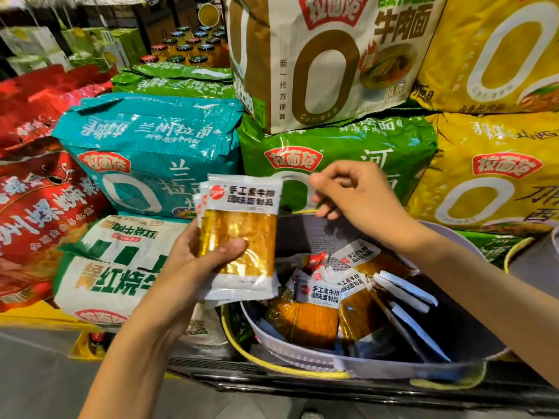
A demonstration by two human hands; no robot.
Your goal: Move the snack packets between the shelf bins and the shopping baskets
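at the far left lie red noodle bags, and next to them a teal noodle bag on the shelf. in front of the teal bag the left hand holds up a small stack of snack packets. its thumb presses across the clear golden window and the fingers are curled behind, so the stack is gripped at its lower half. to the right and nearer stands the grey basket with a yellow rim. inside it more loose packets lie in disorder, some flat, some on edge. above the far wall of the basket hovers the right hand, fingers loosely bent and holding nothing that i can see. behind it are a green noodle bag and, further right, yellow noodle bags.

i judge the packets light, thin and soft, with a smooth film that slides easily (a stack can fan out, as its upper corners show). it seems better to pinch across the middle or by the flat white sealed edge, and not to squeeze the filling.
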